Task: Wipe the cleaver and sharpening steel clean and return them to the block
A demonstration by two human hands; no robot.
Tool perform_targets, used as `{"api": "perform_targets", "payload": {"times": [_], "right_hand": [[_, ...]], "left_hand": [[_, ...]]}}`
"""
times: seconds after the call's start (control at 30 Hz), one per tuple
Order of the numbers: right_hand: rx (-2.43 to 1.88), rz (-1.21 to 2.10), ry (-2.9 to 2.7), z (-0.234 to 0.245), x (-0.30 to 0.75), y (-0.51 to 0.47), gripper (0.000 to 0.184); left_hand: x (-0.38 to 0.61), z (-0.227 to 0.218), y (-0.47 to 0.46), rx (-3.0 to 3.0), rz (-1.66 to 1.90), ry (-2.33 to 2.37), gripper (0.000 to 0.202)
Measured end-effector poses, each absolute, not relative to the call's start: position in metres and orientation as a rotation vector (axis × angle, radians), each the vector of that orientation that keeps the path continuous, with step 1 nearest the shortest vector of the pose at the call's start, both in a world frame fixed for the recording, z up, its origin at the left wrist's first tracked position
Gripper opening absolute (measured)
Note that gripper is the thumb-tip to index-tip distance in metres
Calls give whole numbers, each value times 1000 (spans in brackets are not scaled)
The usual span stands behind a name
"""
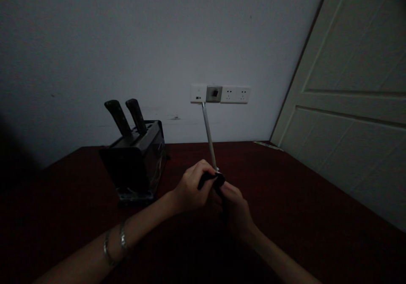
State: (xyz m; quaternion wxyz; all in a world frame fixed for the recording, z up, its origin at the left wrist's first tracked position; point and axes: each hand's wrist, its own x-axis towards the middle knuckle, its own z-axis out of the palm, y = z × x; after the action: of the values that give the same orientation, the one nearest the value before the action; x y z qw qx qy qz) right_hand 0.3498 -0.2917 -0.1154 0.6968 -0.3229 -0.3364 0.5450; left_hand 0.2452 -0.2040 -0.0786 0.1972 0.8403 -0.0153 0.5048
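A long, slim, grey metal tool (208,134) with curved black parts at its near end rises in front of me, tilted slightly left. Its exact kind I cannot make out in the dim light. My left hand (195,187) pinches a black part near the base of the metal with thumb and fingers. From the right, my right hand (236,208) is closed around the lower black part. Fingers hide much of the near end. Left of my hands stands a dark knife block (154,148) with two black-handled knives (119,117) upright in its slots.
The dark red tabletop (272,182) runs back to a pale wall (152,43). Sockets and a switch (234,94) are set in the wall. A white panelled door (352,119) stands at the right. A thin flat strip (268,146) lies at the table's back right edge.
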Motion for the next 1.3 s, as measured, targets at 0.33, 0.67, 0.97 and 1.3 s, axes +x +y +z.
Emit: {"api": "perform_targets", "payload": {"times": [0.33, 0.67, 0.97, 1.3], "right_hand": [[-723, 1285, -660, -120, 352, -289, 27], [-670, 1361, -643, -117, 352, -292, 26], [-600, 1430, -623, -109, 353, -295, 31], [-599, 1331, -744, -103, 357, -295, 28]], "left_hand": [[248, -90, -206, 2030, 1320, 157, 9], [247, -91, -207, 1975, 1381, 62, 8], [246, -88, -204, 1910, 1365, 84, 6], [243, -76, -192, 1930, 1545, 316, 7]]}}
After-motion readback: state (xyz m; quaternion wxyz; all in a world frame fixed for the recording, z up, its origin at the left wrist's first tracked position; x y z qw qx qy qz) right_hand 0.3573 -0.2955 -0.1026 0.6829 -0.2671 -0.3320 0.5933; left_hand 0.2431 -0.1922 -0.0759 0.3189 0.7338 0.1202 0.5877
